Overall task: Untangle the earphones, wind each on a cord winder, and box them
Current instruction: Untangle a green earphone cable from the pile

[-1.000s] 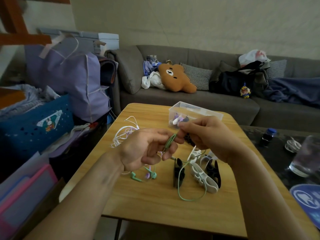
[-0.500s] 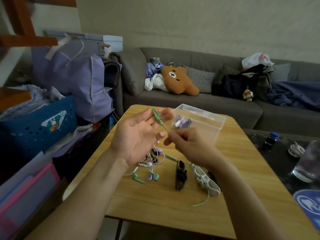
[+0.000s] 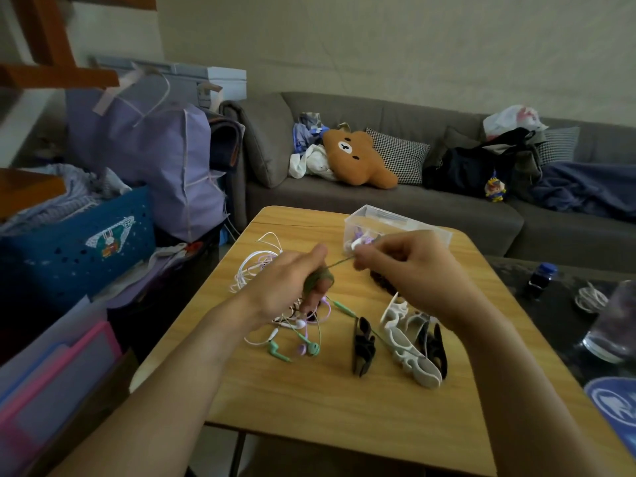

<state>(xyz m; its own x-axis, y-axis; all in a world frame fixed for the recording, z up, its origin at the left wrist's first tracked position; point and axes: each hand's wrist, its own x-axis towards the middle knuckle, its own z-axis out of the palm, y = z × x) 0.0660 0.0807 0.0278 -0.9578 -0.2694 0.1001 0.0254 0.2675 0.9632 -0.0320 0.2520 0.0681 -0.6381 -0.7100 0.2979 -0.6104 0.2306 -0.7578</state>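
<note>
Above the middle of the wooden table point(image 3: 309, 390), a green earphone cord point(image 3: 339, 262) is looped around the fingers of the left hand point(image 3: 287, 287) and pinched taut by the right hand point(image 3: 406, 266), with cord winders point(image 3: 406, 342) just beside, a clear box point(image 3: 395, 220) near the far edge, and bare tabletop along the near edge.

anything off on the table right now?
One thing: the green earphone cord is looped around the left hand's fingers, not a winder. The right hand pinches its taut end. The white winder lies unused.
</note>
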